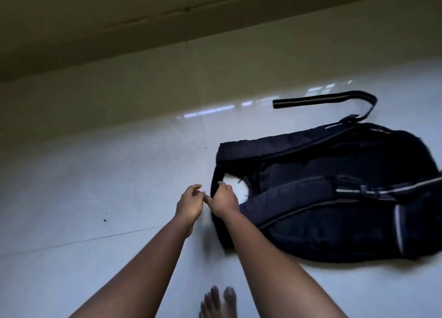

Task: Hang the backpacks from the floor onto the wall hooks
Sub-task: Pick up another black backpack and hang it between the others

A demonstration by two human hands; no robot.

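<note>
A dark navy backpack [334,193] lies flat on the pale tiled floor, back panel and padded shoulder straps facing up, its top end toward the left. A loose striped strap [323,101] trails away from it toward the wall. My right hand [223,199] is curled around the top loop at the backpack's left end. My left hand [190,204] hovers just to the left of it with its fingers bent and apart, holding nothing. No wall hooks are in view.
A beige wall [119,90] meets the floor along a diagonal line behind the backpack. My bare toes [218,302] show at the bottom edge. A few dark specks [104,219] lie on the tiles to the left.
</note>
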